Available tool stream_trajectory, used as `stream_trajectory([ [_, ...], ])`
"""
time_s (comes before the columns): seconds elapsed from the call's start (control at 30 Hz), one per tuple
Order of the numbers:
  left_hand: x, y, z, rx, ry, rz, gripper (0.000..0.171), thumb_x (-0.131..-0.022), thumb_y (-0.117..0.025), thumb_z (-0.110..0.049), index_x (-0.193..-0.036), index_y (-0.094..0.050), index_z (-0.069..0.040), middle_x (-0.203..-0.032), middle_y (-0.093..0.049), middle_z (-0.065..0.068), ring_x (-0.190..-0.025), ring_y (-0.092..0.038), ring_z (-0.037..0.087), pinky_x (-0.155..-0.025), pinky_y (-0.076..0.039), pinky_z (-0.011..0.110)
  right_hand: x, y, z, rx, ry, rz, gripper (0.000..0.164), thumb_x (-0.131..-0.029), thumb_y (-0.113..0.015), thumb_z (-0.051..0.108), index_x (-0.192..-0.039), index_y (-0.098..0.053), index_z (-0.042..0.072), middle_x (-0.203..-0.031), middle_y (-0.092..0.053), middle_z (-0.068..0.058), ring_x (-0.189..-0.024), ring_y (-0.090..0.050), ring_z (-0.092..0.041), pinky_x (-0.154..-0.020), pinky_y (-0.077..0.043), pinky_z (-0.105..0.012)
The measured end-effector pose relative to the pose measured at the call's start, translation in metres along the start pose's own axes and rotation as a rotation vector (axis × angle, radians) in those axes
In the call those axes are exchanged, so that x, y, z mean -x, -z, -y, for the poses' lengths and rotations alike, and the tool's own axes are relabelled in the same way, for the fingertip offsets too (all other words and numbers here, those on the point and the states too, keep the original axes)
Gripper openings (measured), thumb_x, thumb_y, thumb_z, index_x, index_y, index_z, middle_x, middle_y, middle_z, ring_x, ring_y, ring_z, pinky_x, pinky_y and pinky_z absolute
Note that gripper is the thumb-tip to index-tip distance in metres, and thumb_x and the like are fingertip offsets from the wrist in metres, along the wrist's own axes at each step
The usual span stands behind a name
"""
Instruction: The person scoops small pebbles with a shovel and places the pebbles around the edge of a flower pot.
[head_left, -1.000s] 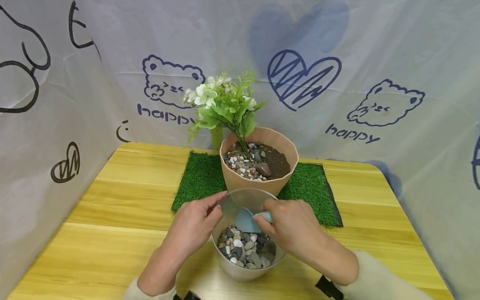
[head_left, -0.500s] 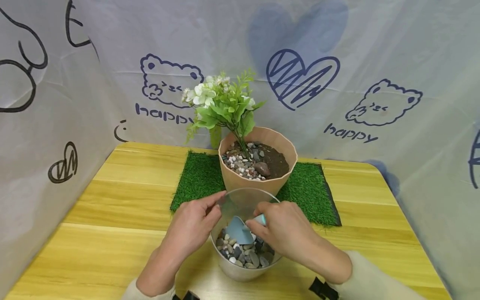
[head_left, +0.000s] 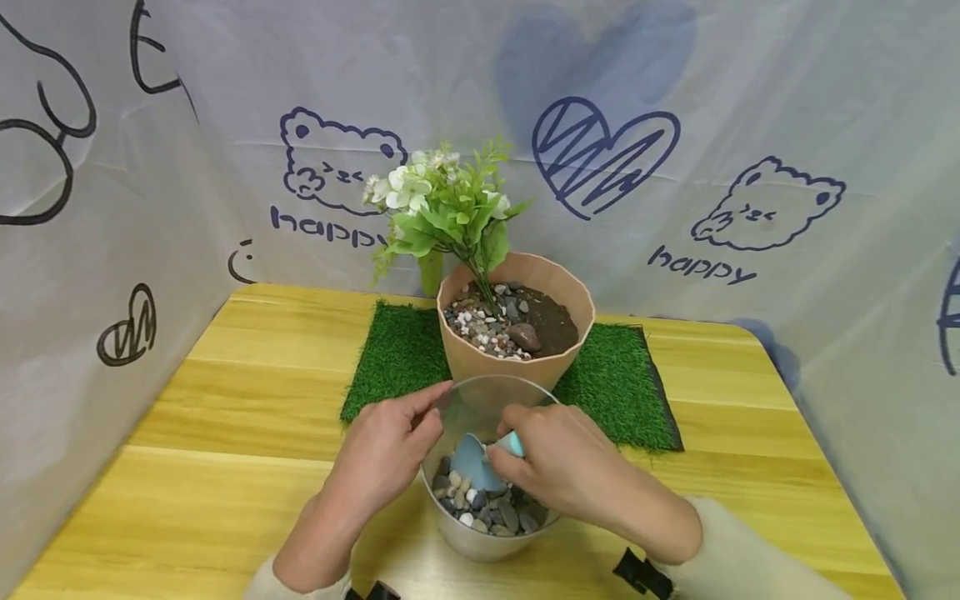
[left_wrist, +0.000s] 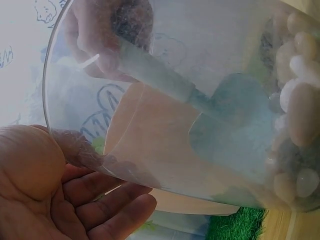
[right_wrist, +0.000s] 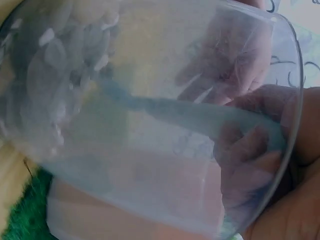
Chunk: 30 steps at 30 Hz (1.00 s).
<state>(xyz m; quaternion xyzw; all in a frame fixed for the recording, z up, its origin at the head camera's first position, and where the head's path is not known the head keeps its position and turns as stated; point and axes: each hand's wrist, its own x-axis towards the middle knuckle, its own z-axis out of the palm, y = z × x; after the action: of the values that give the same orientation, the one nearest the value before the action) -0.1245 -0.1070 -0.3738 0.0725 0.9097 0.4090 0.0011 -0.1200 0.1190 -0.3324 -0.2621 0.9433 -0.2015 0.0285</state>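
A clear tapered container (head_left: 483, 546) stands upright on the table with grey, white and tan pebbles (head_left: 491, 512) in its lower part. My right hand (head_left: 570, 454) reaches over its rim and grips the handle of a small blue trowel (head_left: 471, 464). The trowel's blade slants down against the pebbles, its tip hidden among them. My left hand (head_left: 386, 454) holds the container's left rim, thumb and index finger at the edge. Through the wall, the left wrist view shows the trowel blade (left_wrist: 235, 110) beside the stones, and the left hand's other fingers lie outside the wall.
Right behind the container, a peach flowerpot (head_left: 517, 375) stands on a green artificial-grass mat (head_left: 622, 392). It holds soil (head_left: 555, 321), pebbles and a white-flowered plant (head_left: 457, 208). The wooden table (head_left: 247, 400) ends at a drawn-on cloth backdrop (head_left: 480, 67).
My right hand has moved left and slightly down, taking the trowel from above the pebbles at the back into the stones on the left. The left hand stays at the rim.
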Motion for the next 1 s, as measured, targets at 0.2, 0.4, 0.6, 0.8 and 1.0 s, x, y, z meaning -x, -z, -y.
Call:
stream_trajectory([
  [0.2, 0.0002, -0.0009, 0.0001, 0.01, 0.01, 0.005, 0.044, -0.104, -0.053, -0.02, -0.145, -0.066, -0.026, -0.049, -0.041, -0.007, -0.04, -0.031, 0.008, -0.038, -0.027, 0.023, 0.0002, 0.0007, -0.0041, -0.105, -0.051, -0.029, 0.014, -0.094, -0.068, 0.028, -0.087, -0.075, 0.017, -0.062, -0.059, 0.012, -0.055, -0.05, -0.004, -0.05, -0.041, -0.025],
  [0.4, 0.001, -0.0006, -0.0006, 0.02, 0.018, 0.004, 0.044, -0.104, -0.054, -0.021, -0.146, -0.065, -0.027, -0.05, -0.04, -0.007, -0.04, -0.029, 0.008, -0.038, -0.025, 0.021, 0.0033, 0.0006, -0.0036, -0.145, -0.076, -0.035, 0.013, -0.094, -0.069, 0.027, -0.089, -0.076, 0.017, -0.065, -0.062, 0.012, -0.057, -0.053, -0.004, -0.051, -0.044, -0.024],
  [0.6, 0.0013, -0.0002, -0.0009, 0.02, 0.016, 0.009, 0.043, -0.104, -0.055, -0.021, -0.146, -0.065, -0.026, -0.05, -0.041, -0.007, -0.04, -0.03, 0.008, -0.038, -0.025, 0.021, 0.003, 0.0012, -0.0037, -0.152, -0.083, -0.019, 0.012, -0.094, -0.069, 0.026, -0.088, -0.076, 0.017, -0.064, -0.062, 0.013, -0.057, -0.053, -0.004, -0.052, -0.045, -0.024],
  [0.8, 0.0007, 0.0008, 0.0, 0.029, 0.017, 0.013, 0.045, -0.102, -0.056, -0.019, -0.145, -0.066, -0.026, -0.051, -0.046, -0.005, -0.04, -0.033, 0.008, -0.037, -0.027, 0.021, 0.0002, 0.0038, -0.0039, -0.162, -0.059, 0.03, 0.013, -0.094, -0.069, 0.026, -0.088, -0.077, 0.017, -0.065, -0.063, 0.011, -0.055, -0.053, -0.004, -0.05, -0.046, -0.024],
  [1.0, -0.0008, 0.0013, 0.0024, 0.039, 0.021, 0.01, 0.046, -0.101, -0.055, -0.018, -0.145, -0.066, -0.027, -0.05, -0.045, -0.006, -0.039, -0.032, 0.008, -0.037, -0.026, 0.021, 0.0, 0.0055, -0.0045, -0.232, -0.113, 0.068, 0.014, -0.095, -0.07, 0.027, -0.084, -0.074, 0.019, -0.061, -0.058, 0.012, -0.053, -0.052, -0.004, -0.048, -0.045, -0.025],
])
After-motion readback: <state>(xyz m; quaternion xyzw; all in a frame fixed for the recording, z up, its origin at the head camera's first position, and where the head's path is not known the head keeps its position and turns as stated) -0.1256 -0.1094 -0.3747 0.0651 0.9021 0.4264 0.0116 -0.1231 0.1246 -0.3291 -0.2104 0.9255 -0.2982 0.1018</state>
